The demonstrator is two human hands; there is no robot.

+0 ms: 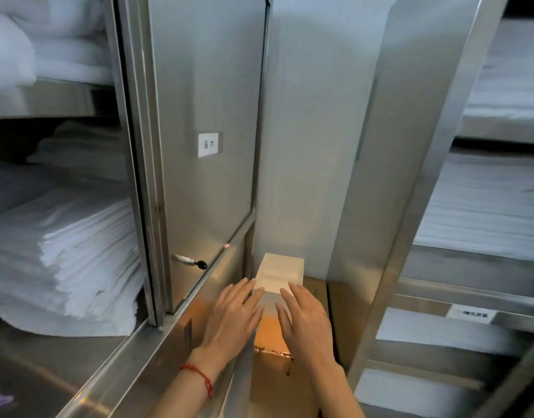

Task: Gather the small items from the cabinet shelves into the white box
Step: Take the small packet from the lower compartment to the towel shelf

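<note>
A white box (280, 271) sits low in the narrow gap between two steel cabinets, on a brown cardboard surface (270, 330). My left hand (234, 318) reaches down with straight, spread fingers, its fingertips at the box's near left edge. My right hand (306, 319) does the same at the near right edge. Neither hand curls round anything. A red string bracelet circles my left wrist. I see no small items in either hand.
The left cabinet (199, 116) has a sliding steel door with a key (196, 262) in its lock; folded white linen (63, 251) fills its shelves. The right cabinet (416, 176) also holds stacked white linen (486, 206). A white wall closes the gap behind the box.
</note>
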